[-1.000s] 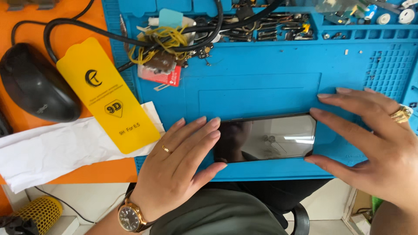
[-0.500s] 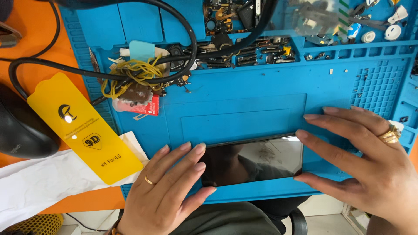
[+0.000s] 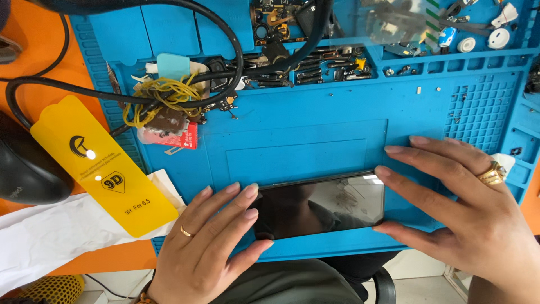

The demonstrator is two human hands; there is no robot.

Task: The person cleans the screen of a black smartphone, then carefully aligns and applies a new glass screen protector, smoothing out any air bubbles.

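A black smartphone (image 3: pixel 323 205) lies flat, screen up, near the front edge of a blue repair mat (image 3: pixel 315 129). My left hand (image 3: pixel 211 247) rests on the mat with its fingertips against the phone's left end. At the phone's right end is my right hand (image 3: pixel 467 208), fingers spread, index finger and thumb touching the far and near corners. Both hands wear a ring.
A yellow screen-protector sheet (image 3: pixel 101 166) lies left of the mat on white paper (image 3: pixel 62 236). Thick black cables (image 3: pixel 185 56), tangled yellow wire (image 3: pixel 160 101) and small parts crowd the mat's far trays. A black object (image 3: pixel 25 169) sits at the left edge.
The view has shifted, so everything sits lower and further right in the frame. Both hands stay at the phone's ends.
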